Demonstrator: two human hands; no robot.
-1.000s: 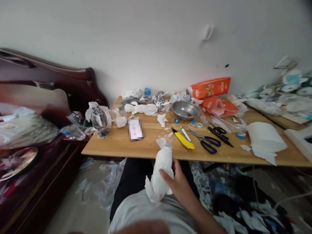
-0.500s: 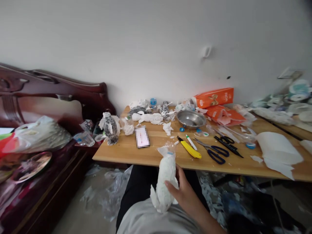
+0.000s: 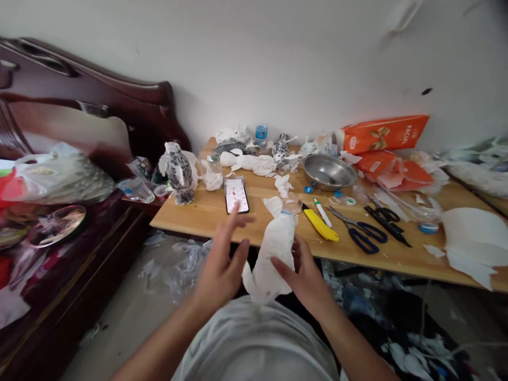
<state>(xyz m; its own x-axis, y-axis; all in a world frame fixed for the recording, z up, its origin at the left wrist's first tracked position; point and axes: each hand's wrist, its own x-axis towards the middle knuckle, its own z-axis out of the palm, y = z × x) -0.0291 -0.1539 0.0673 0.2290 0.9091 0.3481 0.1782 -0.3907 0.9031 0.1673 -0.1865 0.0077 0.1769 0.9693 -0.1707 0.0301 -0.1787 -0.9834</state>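
Note:
My right hand (image 3: 307, 278) grips a white paper-wrapped figure (image 3: 273, 254), which looks like a bottle covered in tissue. It leans a little above my lap, and paper flaps stick out at its lower left and top. My left hand (image 3: 226, 264) is apart from it, fingers spread, with the index finger reaching toward the near end of a phone (image 3: 237, 196) with a lit screen. Whether that fingertip touches the glass I cannot tell. Left of the phone stands a black-and-white paper figure (image 3: 179, 174) at the table's edge.
On the wooden table (image 3: 198, 219) lie a yellow utility knife (image 3: 320, 223), a white-and-green marker (image 3: 323, 212), scissors (image 3: 363, 233) and a metal bowl (image 3: 329, 172). Orange tissue packs (image 3: 384, 135) are against the wall. A white paper roll (image 3: 476, 233) sits at right. Scraps litter the floor.
My left hand has come into view and stretched toward the phone, whose screen now shows different content. My right hand still holds the paper-wrapped figure. The view has shifted downward.

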